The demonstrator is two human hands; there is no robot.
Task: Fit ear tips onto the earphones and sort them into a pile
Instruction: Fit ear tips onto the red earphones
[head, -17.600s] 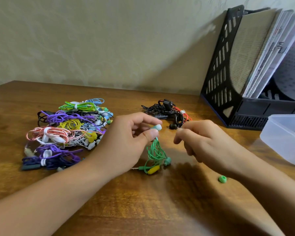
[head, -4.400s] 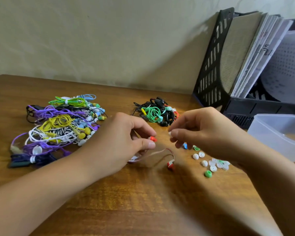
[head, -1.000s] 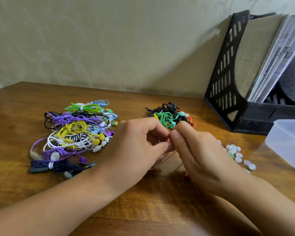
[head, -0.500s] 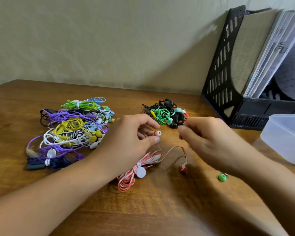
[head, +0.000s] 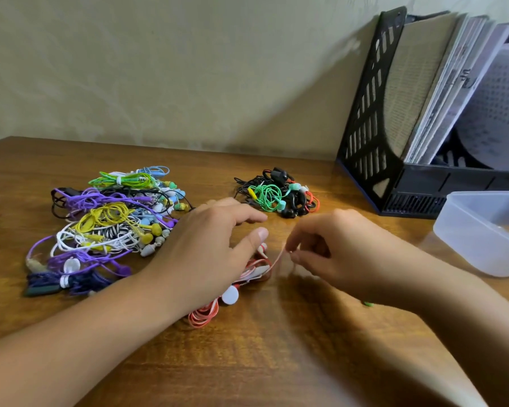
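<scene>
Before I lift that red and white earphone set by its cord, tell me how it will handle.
The red and white earphone set will probably be floppy: its thin flat cord bends loosely where the right hand pinches it. It looks light, so one strand should lift it. Its coil seems tied by a white tab, so the bundle will likely dangle and swing rather than unravel.

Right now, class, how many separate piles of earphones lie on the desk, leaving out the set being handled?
2. The large multicoloured pile lies at the left; the small pile with black and green sets lies behind the hands, towards the black file holder.
</scene>
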